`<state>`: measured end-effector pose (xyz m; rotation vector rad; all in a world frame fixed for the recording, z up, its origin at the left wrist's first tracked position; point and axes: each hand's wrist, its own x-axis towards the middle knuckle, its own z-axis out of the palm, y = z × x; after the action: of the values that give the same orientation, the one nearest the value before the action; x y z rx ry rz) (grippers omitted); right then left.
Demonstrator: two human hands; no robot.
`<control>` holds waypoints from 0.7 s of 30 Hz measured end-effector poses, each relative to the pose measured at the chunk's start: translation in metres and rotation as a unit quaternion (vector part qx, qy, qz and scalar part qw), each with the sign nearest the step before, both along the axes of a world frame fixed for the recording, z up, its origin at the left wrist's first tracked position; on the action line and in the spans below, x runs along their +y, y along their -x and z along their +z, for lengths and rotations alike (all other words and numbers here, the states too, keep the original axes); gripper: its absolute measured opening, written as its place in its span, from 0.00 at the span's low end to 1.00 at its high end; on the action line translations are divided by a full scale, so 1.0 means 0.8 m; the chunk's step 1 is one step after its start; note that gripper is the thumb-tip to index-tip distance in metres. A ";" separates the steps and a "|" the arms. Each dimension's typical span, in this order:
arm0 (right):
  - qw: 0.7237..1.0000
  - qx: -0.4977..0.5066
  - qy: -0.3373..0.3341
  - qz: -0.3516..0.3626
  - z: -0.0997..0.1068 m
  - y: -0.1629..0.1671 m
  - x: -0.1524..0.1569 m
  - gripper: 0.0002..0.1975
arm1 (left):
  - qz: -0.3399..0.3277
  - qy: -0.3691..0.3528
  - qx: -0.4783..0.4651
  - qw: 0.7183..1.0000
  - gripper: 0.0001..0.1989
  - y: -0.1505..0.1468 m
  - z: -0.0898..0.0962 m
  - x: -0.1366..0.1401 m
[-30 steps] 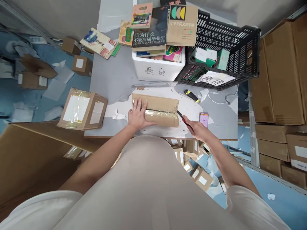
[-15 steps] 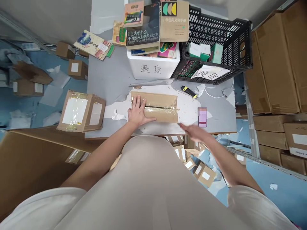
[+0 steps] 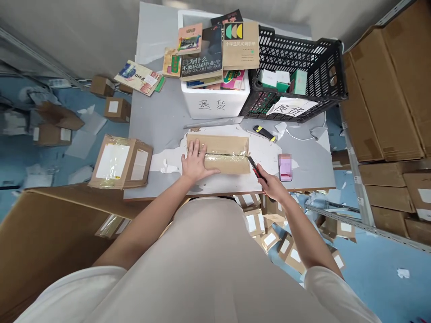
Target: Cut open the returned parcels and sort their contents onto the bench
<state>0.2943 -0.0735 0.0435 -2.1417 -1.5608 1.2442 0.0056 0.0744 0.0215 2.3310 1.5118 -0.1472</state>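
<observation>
Far left on the grey table [image 3: 158, 121] sits a taped parcel [image 3: 120, 162] you are not touching. Your left hand [image 3: 195, 160] lies flat, fingers spread, pressing down the left end of the long cardboard box [image 3: 218, 152] at the table's near edge. At its right end, your right hand [image 3: 273, 187] grips a red-handled box cutter [image 3: 256, 169], the tip touching the box's corner by the taped seam. You seem to be slitting the tape; the next cut calls for a steady hold and a shallow blade. Further right lies a phone [image 3: 285, 167]
</observation>
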 end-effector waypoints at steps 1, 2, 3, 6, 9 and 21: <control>0.999 0.031 0.016 -0.006 0.001 -0.003 0.005 0.33 | 0.000 0.001 0.000 1.000 0.58 0.000 0.000 0.000; 0.998 0.059 0.031 -0.013 0.002 -0.006 0.009 0.33 | 0.001 0.001 0.000 1.000 0.58 0.000 0.000 0.000; 0.995 0.083 0.044 -0.020 0.005 -0.011 0.012 0.33 | 0.003 0.002 0.001 1.000 0.58 0.000 0.000 0.000; 0.989 0.119 0.080 -0.023 0.020 -0.025 0.019 0.33 | 0.006 0.002 0.002 1.000 0.60 0.000 0.000 -0.002; 0.981 0.141 0.130 -0.007 0.039 -0.037 0.025 0.33 | -0.002 0.004 0.001 1.000 0.61 0.001 0.001 -0.004; 0.956 0.209 0.203 0.020 0.057 -0.056 0.021 0.35 | -0.014 0.017 -0.002 1.000 0.60 0.001 0.004 -0.001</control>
<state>0.3393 -0.0565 0.0893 -1.8761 -1.2532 2.0201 0.0047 0.0734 0.0250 2.3255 1.4625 -0.1736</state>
